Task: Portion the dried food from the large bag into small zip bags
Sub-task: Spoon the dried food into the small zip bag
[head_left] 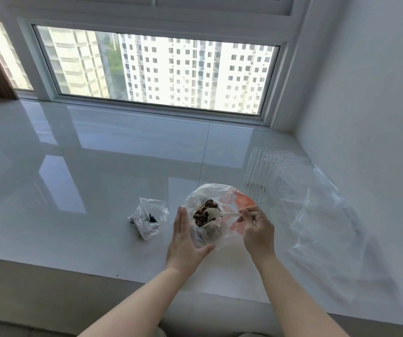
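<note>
The large plastic bag (222,198), white with red print, stands open on the white sill and shows dark dried food (201,212) inside. My left hand (186,242) rests flat against the bag's left side, fingers straight. My right hand (257,229) pinches the handle of a white plastic spoon (220,213) whose bowl lies over the dried food in the bag's mouth. Left of the large bag sits a small clear zip bag (148,218) with a few dark pieces in it.
A clear ribbed glass (260,176) stands behind the large bag to the right. Several empty clear zip bags (322,215) lie spread along the right wall. The glossy white sill (74,190) stretches left below the window. Its front edge runs beneath my forearms.
</note>
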